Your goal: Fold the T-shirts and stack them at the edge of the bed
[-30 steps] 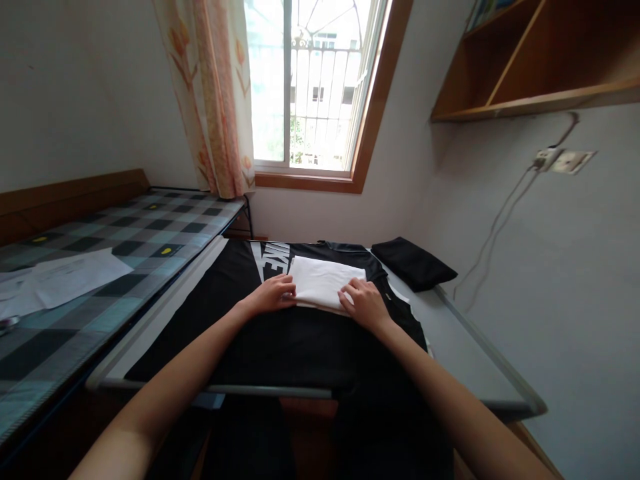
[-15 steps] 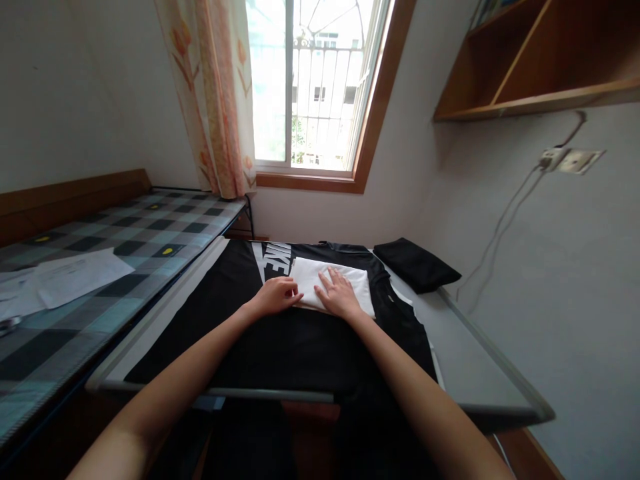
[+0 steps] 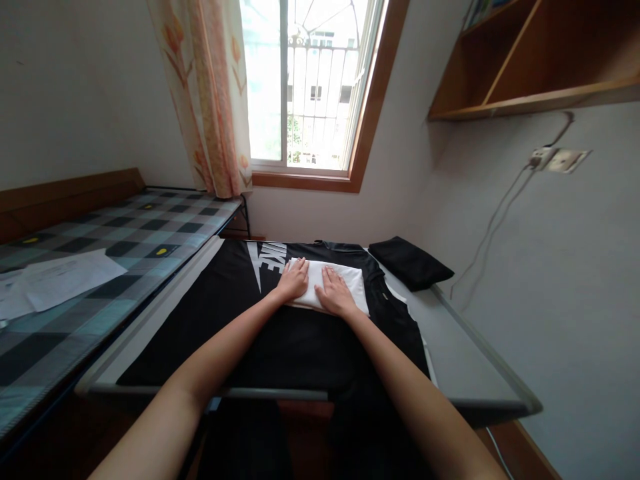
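A white folded garment (image 3: 356,283) lies flat as a small rectangle on a spread-out black T-shirt (image 3: 300,347) with large white NIKE lettering. My left hand (image 3: 294,279) rests open on the garment's left end, its fingers stretched out and pointing away from me. On the middle of the same garment lies my right hand (image 3: 335,291), palm down and open, thumb a little apart. The black T-shirt's neckline faces right, and a bit of white cloth shows from under its right edge.
The shirt covers much of a grey-topped table (image 3: 475,360). A folded black cloth (image 3: 411,263) sits at its back right corner. Left of the table stands a bed with a checked mattress (image 3: 190,220), papers (image 3: 70,280) on it. A wooden shelf (image 3: 525,60) hangs on the right wall.
My left hand has gone from the garment's near left edge, fingers curled, to lying stretched out on its left end. The right hand has stayed on the garment. The view has shifted slightly.
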The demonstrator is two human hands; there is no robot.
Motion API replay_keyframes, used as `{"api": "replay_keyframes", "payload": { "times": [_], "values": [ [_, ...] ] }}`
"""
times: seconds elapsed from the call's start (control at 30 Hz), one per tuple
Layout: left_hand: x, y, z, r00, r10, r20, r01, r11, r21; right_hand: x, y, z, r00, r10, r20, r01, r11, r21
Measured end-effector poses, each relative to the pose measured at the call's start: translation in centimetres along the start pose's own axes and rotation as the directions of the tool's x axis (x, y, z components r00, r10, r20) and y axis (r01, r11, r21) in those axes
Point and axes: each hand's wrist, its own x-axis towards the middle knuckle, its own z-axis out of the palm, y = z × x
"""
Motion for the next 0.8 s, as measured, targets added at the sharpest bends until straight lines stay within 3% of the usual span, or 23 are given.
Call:
{"api": "replay_keyframes", "payload": {
  "times": [0.23,0.53,0.7,0.8],
  "values": [
    [-0.6,-0.7,-0.1,0.982,-0.131,0.132,0.127,0.991,0.044,-0.4,3.1,-1.0,0.984,0.171,0.060,-0.169,0.985,-0.026],
    [-1.1,-0.7,-0.4,0.979,-0.154,0.134,0.153,0.988,0.015,-1.3,5.8,-0.5,0.953,0.302,0.020,-0.303,0.951,0.060],
    [-1.6,-1.5,-0.2,0.982,-0.141,0.122,0.144,0.989,-0.013,-1.6,6.9,-0.1,0.958,0.264,-0.115,-0.243,0.955,0.167],
    [-2.1,-1.3,-0.3,0.989,-0.139,0.051,0.139,0.990,0.012,-1.7,7.8,-0.1,0.936,0.256,-0.243,-0.195,0.949,0.248]
  ]
}}
